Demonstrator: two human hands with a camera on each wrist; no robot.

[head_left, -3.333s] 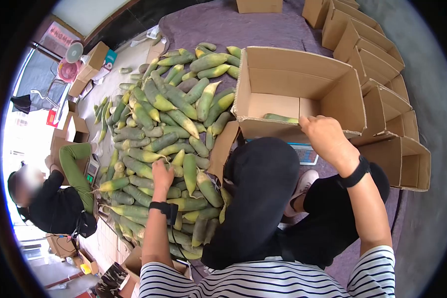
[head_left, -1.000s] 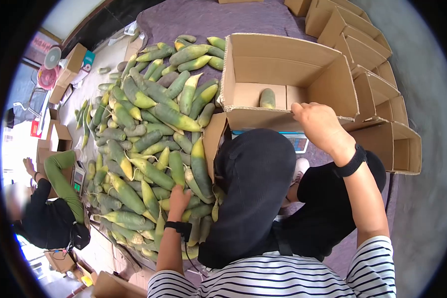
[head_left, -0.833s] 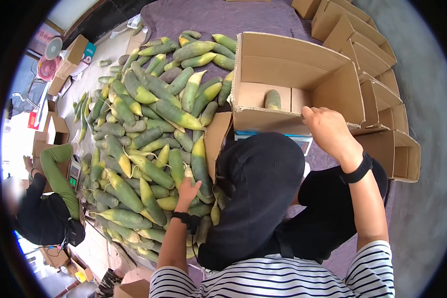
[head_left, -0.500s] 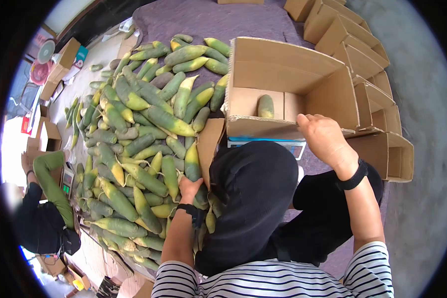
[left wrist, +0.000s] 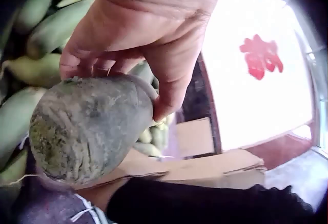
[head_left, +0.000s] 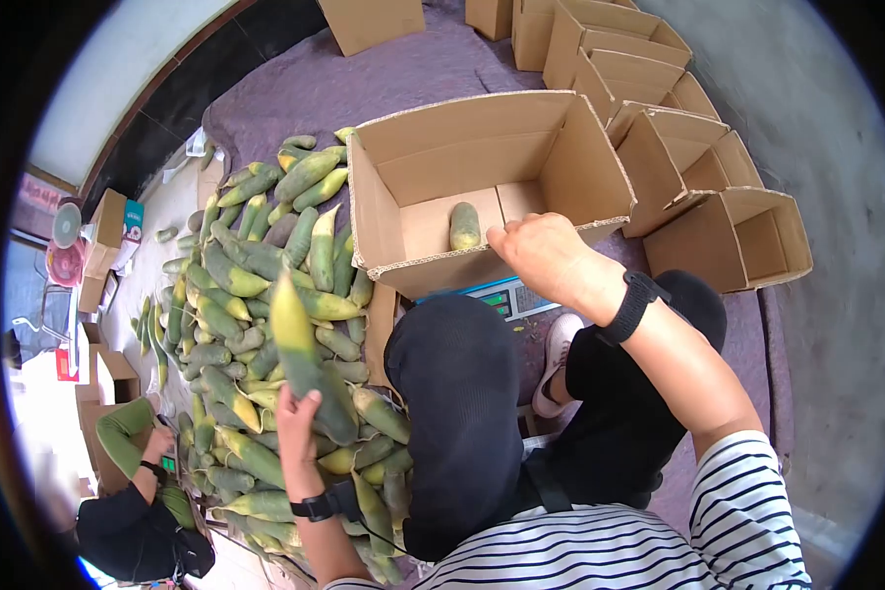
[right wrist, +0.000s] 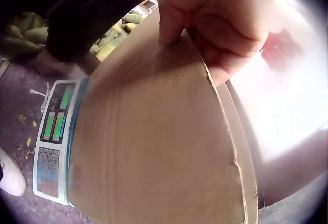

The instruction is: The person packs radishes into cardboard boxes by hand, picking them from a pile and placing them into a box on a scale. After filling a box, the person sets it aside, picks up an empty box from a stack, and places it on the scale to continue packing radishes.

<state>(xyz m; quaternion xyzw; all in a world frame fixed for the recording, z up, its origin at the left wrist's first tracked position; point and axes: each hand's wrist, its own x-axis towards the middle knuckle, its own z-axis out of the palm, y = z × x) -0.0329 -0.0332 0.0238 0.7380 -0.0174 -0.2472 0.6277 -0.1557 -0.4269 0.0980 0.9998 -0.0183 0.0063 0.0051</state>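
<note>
My left hand [head_left: 297, 425] grips a large green radish [head_left: 310, 359] by its thick dark end, its pale yellow-green tip pointing up and away over the pile. In the left wrist view, fingers and thumb lie on opposite sides of the radish [left wrist: 92, 126], whose blunt end faces the camera. With thumb and fingers my right hand [head_left: 551, 258] pinches the near rim of an open cardboard box [head_left: 452, 157]. The right wrist view shows the thumb outside the box wall [right wrist: 148, 111] and fingers over its edge. Inside the box lies one shorter radish [head_left: 464, 226].
A digital scale [right wrist: 54, 142] sits under the box, its display lit green. Many radishes [head_left: 231, 275] are heaped at left. Open cardboard boxes [head_left: 718, 246] line the right side. A loose cardboard flap [head_left: 380, 329] stands beside my knee. Another person [head_left: 138, 521] sits at far left.
My left hand has gone from reaching into the pile to lifting a radish above it. The radish in the box has turned from sideways to lengthwise. My right hand stays on the rim; the view has shifted.
</note>
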